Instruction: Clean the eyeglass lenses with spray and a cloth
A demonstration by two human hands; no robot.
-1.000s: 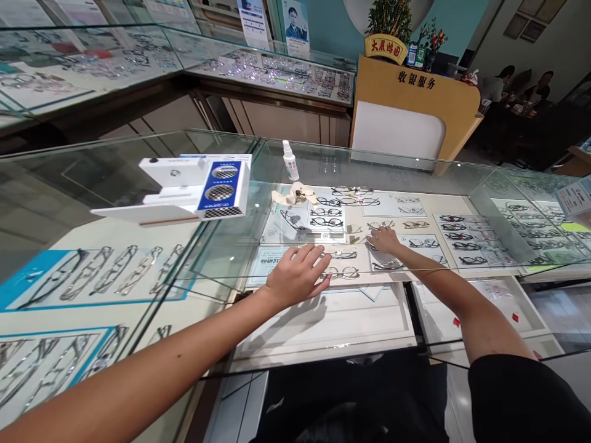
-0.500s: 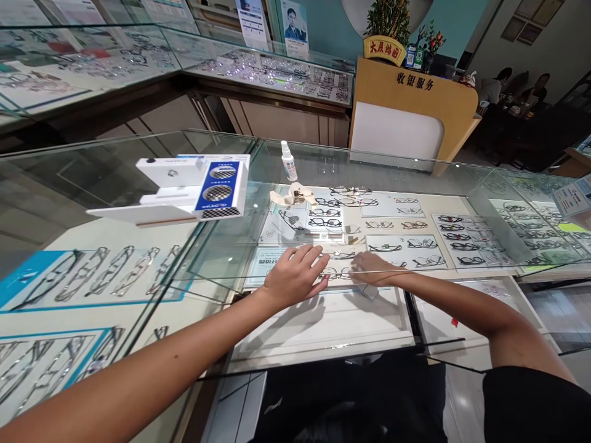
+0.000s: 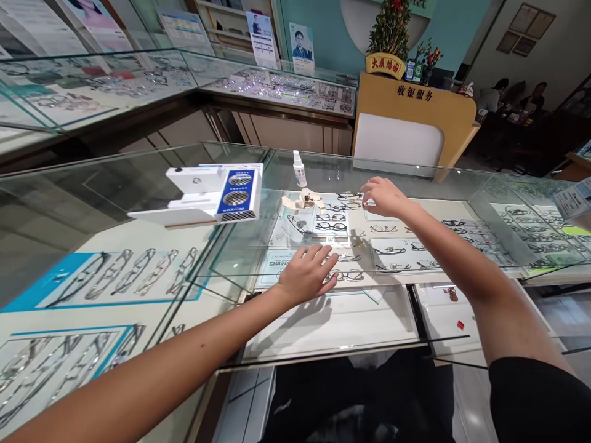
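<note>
My left hand (image 3: 308, 274), fingers spread, hovers by the front edge of the glass counter (image 3: 286, 184). A pair of eyeglasses (image 3: 348, 276) shows just beyond its fingertips. Farther forward, my right hand (image 3: 384, 197) has its fingers bent and apart at a dark-rimmed pair of eyeglasses (image 3: 348, 197). Part of that pair is hidden behind the hand, and contact cannot be made out. A crumpled beige cloth (image 3: 305, 200) lies to the left, with a white spray bottle (image 3: 300, 169) standing behind it.
An opened white and blue box (image 3: 237, 195) stands on the glass at the left. Several eyeglasses on trays (image 3: 390, 261) lie under the glass. A pulled-out white drawer (image 3: 351, 326) is before me. Beyond stand a wooden cashier desk (image 3: 415, 111) and seated people.
My right hand has risen from the drawer's edge and moved forward to the eyeglasses at the back. My left hand keeps about the same place. The view has shifted slightly.
</note>
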